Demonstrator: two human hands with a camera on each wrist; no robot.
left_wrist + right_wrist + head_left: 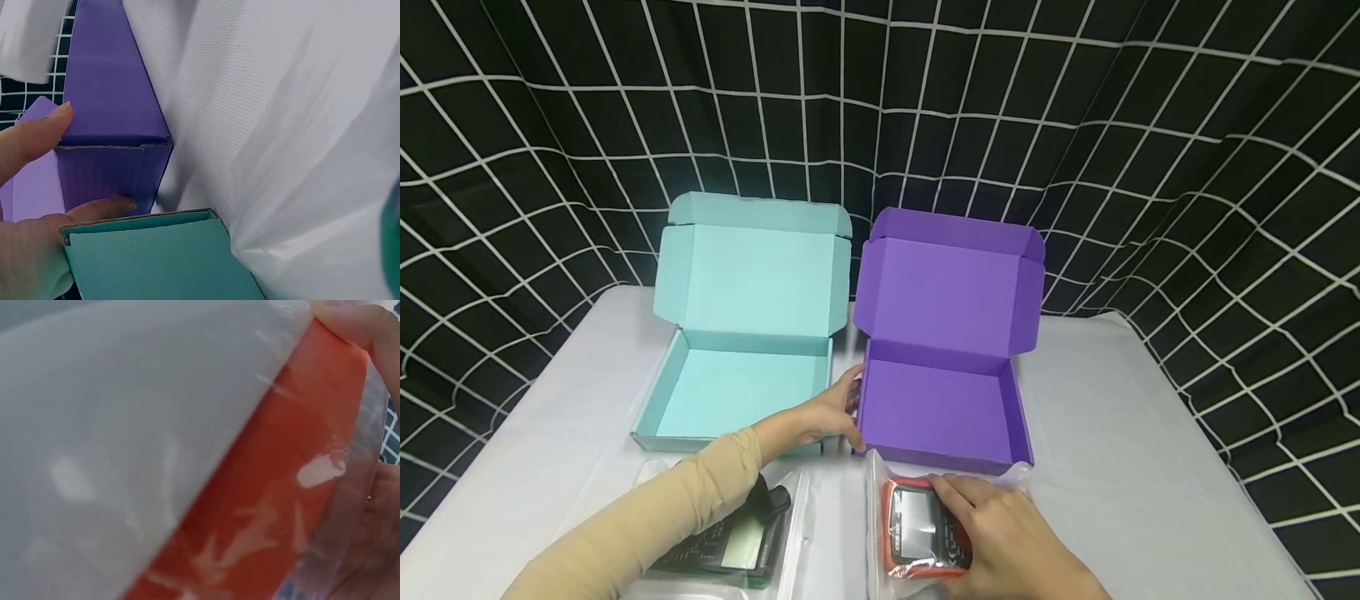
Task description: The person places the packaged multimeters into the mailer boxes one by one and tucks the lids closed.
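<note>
My left hand (pixel 837 411) pinches the front left corner of an open purple box (pixel 942 456), in the gap beside an open teal box (pixel 658 400). In the left wrist view one finger (pixel 37 134) lies over the purple box (pixel 106 94) wall and the thumb presses its outer face, just above the teal box (pixel 156 262). My right hand (pixel 1000 533) grips a red multimeter (pixel 917 521) sealed in a clear plastic bag (pixel 872 492), just in front of the purple box. In the right wrist view a fingertip (pixel 356 325) curls over the red multimeter (pixel 262 506) through the bag.
A dark multimeter (pixel 741 546) in its own clear bag lies under my left forearm, in front of the teal box. Both boxes stand with lids upright on a white-covered table (pixel 1112 433). A black curtain with a white grid (pixel 1187 167) hangs behind and around.
</note>
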